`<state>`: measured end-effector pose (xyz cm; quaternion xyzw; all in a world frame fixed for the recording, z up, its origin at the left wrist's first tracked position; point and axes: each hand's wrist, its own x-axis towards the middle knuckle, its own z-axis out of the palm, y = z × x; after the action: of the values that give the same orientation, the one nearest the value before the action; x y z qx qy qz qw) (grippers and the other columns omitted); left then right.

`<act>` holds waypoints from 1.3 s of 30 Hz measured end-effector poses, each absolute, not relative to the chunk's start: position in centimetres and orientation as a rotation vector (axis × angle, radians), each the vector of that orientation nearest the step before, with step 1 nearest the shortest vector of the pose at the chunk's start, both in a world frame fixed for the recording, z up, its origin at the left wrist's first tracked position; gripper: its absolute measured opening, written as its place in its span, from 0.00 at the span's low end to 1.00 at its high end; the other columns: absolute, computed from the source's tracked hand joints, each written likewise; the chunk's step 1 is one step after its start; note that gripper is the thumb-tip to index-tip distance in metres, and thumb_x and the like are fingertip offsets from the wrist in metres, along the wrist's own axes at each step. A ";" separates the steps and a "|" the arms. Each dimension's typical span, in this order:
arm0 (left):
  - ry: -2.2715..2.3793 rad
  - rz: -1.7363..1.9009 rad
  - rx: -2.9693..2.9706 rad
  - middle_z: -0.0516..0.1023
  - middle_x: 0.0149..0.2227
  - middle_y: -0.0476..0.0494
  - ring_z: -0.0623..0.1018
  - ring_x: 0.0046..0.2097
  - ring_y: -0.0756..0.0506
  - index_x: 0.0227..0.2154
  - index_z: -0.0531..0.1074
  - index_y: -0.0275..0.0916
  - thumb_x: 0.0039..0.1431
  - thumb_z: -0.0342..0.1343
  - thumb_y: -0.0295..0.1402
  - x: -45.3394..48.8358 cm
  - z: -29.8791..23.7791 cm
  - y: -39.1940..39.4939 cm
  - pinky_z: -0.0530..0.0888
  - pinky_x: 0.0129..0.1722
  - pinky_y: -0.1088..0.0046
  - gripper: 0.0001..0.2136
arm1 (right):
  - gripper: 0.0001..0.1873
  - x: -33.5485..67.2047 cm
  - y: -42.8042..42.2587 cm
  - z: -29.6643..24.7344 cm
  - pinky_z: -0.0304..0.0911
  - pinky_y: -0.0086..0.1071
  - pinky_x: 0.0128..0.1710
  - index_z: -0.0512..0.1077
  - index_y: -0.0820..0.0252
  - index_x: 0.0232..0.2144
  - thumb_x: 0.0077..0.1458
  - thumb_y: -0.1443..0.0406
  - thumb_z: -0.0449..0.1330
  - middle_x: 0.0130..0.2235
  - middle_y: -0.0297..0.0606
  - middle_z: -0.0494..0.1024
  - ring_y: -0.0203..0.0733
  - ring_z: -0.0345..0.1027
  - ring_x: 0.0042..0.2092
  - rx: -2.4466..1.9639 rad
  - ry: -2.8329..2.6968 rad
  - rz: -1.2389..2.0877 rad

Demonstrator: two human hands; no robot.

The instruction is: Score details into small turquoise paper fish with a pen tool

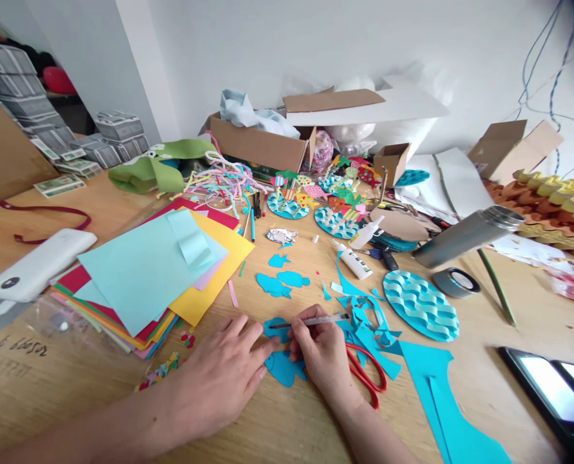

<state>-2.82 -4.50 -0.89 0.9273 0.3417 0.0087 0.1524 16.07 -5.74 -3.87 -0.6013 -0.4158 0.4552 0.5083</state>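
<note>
My right hand (323, 351) is closed round a clear pen (315, 320), its tip resting on a blue paper fish cutout (283, 367) on the wooden table. My left hand (219, 380) lies flat with fingers spread, pressing the cutout's left side. More blue fish cutouts (281, 282) lie just beyond. Red-handled scissors (366, 374) rest under my right wrist.
A stack of coloured paper sheets (146, 277) lies to the left. Blue paper scraps (364, 322), a wavy blue disc (420, 304), a glue bottle (353, 261), a tape roll (455, 282), a steel flask (468, 235) and a tablet (552, 386) sit right. Cardboard boxes (260, 145) stand behind.
</note>
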 end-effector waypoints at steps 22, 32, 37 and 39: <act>0.976 0.049 2.700 0.70 0.50 0.42 0.67 0.53 0.38 0.55 0.67 0.45 0.68 0.47 0.32 -2.8 -0.7 -4.5 0.68 0.53 0.54 0.15 | 0.16 16.0 -5.8 -3.7 0.59 0.24 0.14 0.63 0.56 0.25 0.53 0.55 0.64 0.18 0.29 0.72 0.34 0.65 0.15 -1.441 -1.016 1.096; 0.986 0.043 2.665 0.70 0.50 0.42 0.67 0.52 0.38 0.56 0.66 0.46 0.68 0.47 0.31 -2.8 -0.6 -4.5 0.69 0.53 0.53 0.16 | 0.15 16.2 -5.8 -3.9 0.58 0.24 0.14 0.64 0.56 0.24 0.54 0.57 0.64 0.16 0.28 0.72 0.34 0.64 0.14 -1.461 -1.044 1.080; 0.983 0.015 2.659 0.69 0.52 0.42 0.67 0.53 0.37 0.58 0.64 0.46 0.69 0.46 0.32 -2.6 -0.4 -4.4 0.69 0.53 0.51 0.16 | 0.15 16.1 -5.9 -3.9 0.58 0.24 0.14 0.64 0.56 0.25 0.54 0.56 0.63 0.17 0.29 0.72 0.34 0.64 0.14 -1.454 -1.045 1.082; 0.980 0.012 2.658 0.69 0.52 0.42 0.67 0.53 0.37 0.57 0.64 0.46 0.69 0.46 0.32 -2.6 -0.3 -4.4 0.69 0.53 0.51 0.16 | 0.16 16.1 -5.9 -3.8 0.59 0.24 0.14 0.64 0.56 0.25 0.54 0.56 0.64 0.17 0.29 0.72 0.34 0.65 0.14 -1.452 -1.045 1.082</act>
<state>-2.59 -4.41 -0.35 0.9271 0.3419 0.0040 0.1536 16.11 -5.89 -3.84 -0.6009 -0.4325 0.4476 0.5015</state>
